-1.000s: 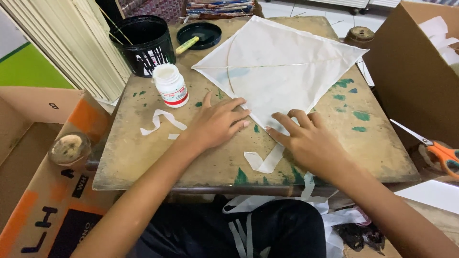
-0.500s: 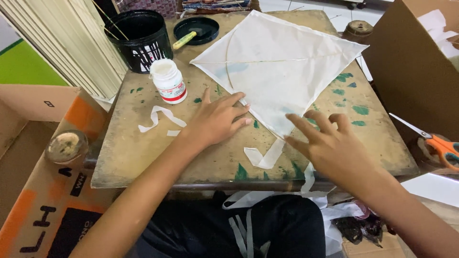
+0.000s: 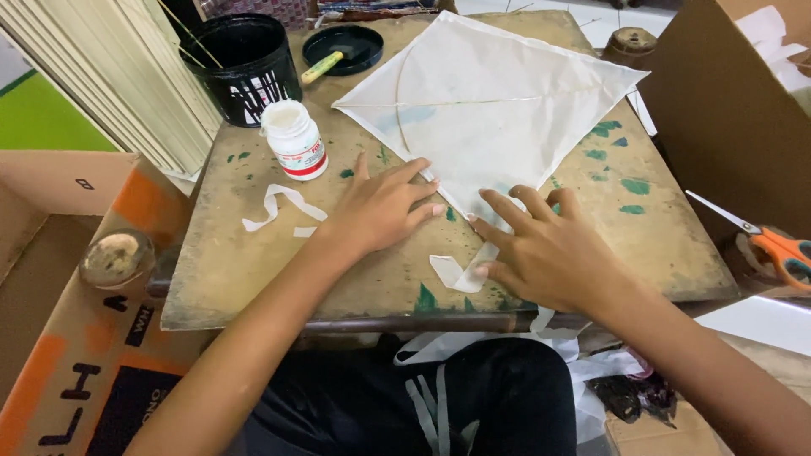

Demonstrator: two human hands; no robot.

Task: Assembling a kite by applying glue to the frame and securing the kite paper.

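Head view, then — where do the hands sit?

— Both lie flat on the counter [image 3: 253, 262], fingers spread and gripping nothing. The left hand [image 3: 380, 207] rests just beside the kite's lower left edge, fingertips touching it. The right hand [image 3: 549, 249] presses on the lower tip of the kite [image 3: 490, 110] and on a paper strip [image 3: 465, 270] folded there.

Where is the kite on the counter?

— On the far right part, a white diamond with thin sticks showing through. Its right corner reaches the counter's right edge.

Any open room?

— A bare patch at the near left, apart from curled scraps [image 3: 274, 207]. The near edge is just under the wrists, with more white strips hanging off it. Cardboard boxes crowd both sides; the right box [image 3: 726, 110] stands close against the counter.

Containers?

— A small white jar [image 3: 293, 139], lid off, holds white paste, well left of the kite. Behind it stands a black tub [image 3: 245, 63] with thin sticks leaning in it; what else is inside, I cannot tell. A black lid [image 3: 342, 48] lies beside the tub with a yellow-handled brush [image 3: 323, 66] across it.

Anything off the counter?

— Orange scissors [image 3: 773, 245] at the right, well apart from the hand.
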